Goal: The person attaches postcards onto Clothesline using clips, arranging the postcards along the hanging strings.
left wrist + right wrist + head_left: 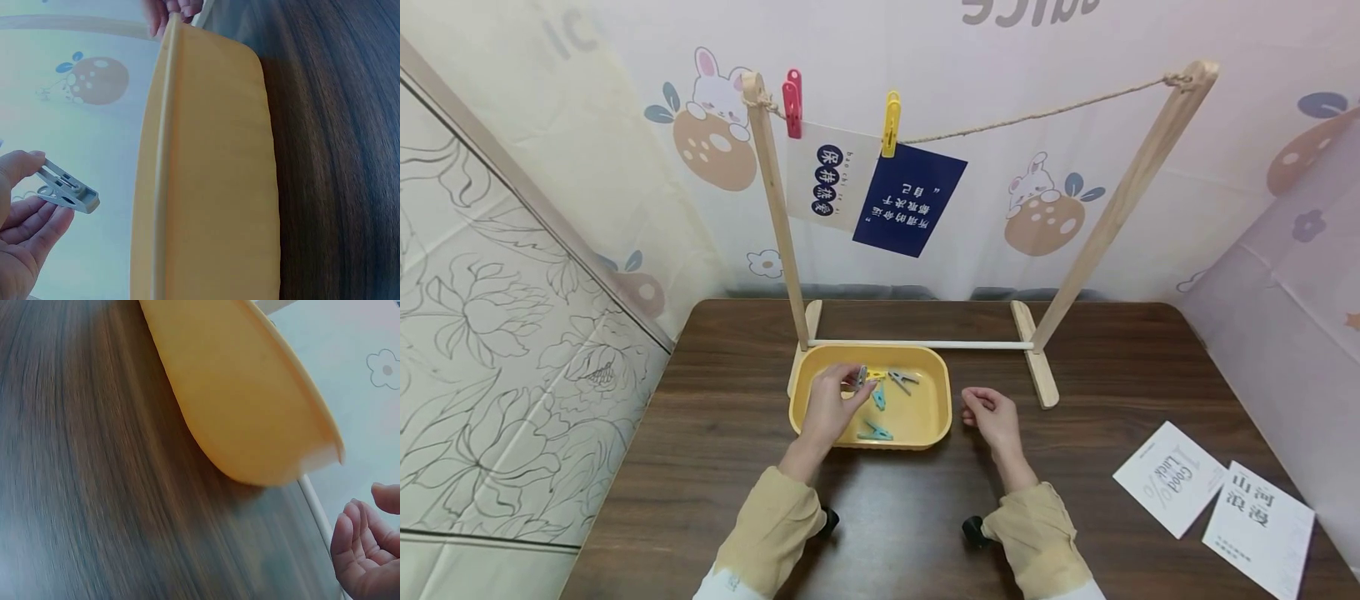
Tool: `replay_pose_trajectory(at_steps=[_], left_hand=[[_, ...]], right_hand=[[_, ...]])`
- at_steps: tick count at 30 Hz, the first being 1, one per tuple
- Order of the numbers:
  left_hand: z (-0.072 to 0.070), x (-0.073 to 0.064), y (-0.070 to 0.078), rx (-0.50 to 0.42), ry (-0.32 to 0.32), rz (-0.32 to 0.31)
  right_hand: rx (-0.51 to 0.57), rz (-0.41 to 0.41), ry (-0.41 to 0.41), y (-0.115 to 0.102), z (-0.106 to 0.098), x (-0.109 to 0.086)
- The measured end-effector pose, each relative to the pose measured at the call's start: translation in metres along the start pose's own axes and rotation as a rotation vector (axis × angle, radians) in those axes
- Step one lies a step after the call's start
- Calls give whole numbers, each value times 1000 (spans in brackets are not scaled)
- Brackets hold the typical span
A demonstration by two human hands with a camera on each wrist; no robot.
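Between thumb and fingers, my left hand (833, 403) pinches a grey clothespin (67, 189) above the yellow basin (925, 439). In the basin lie a yellow clothespin (876, 375), a grey one (903, 380) and light-blue ones, such as the clothespin (876, 432) near the front wall. My right hand (997, 421) hovers just right of the basin, fingers loosely curled with nothing in them; the right wrist view shows its fingers (359, 534) apart from the thumb.
A wooden stand (1120, 204) carries a rope (1030, 122). A red clothespin (792, 104) and a yellow clothespin (891, 125) hold a white card (805, 179) and a navy card (910, 200) there. Two more cards, a Good Luck card (1172, 479) and a white card (1262, 529), lie at right.
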State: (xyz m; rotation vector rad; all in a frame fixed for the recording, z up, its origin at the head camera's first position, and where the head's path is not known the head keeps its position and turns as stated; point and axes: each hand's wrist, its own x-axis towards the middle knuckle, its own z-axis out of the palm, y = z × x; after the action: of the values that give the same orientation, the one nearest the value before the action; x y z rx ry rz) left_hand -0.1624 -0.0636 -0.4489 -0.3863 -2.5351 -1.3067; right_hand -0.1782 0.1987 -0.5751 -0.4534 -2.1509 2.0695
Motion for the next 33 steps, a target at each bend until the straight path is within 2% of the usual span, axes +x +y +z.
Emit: replay_pose_trajectory(at_steps=[9, 15, 22, 24, 29, 33], left_hand=[[-3, -6, 7, -118, 81, 53], [-4, -9, 10, -188, 122, 82], [-8, -15, 16, -249, 136, 48], [-9, -16, 19, -265, 136, 38], [-20, -18, 39, -290, 139, 36], [-28, -20, 54, -289, 144, 45]], right_hand=[[-83, -17, 78, -4, -39, -9], [-170, -59, 77, -12, -68, -19], [-323, -102, 128, -15, -99, -24], [-356, -104, 110, -21, -108, -26], [-474, -83, 70, -49, -129, -40], [-615, -46, 82, -54, -154, -45]])
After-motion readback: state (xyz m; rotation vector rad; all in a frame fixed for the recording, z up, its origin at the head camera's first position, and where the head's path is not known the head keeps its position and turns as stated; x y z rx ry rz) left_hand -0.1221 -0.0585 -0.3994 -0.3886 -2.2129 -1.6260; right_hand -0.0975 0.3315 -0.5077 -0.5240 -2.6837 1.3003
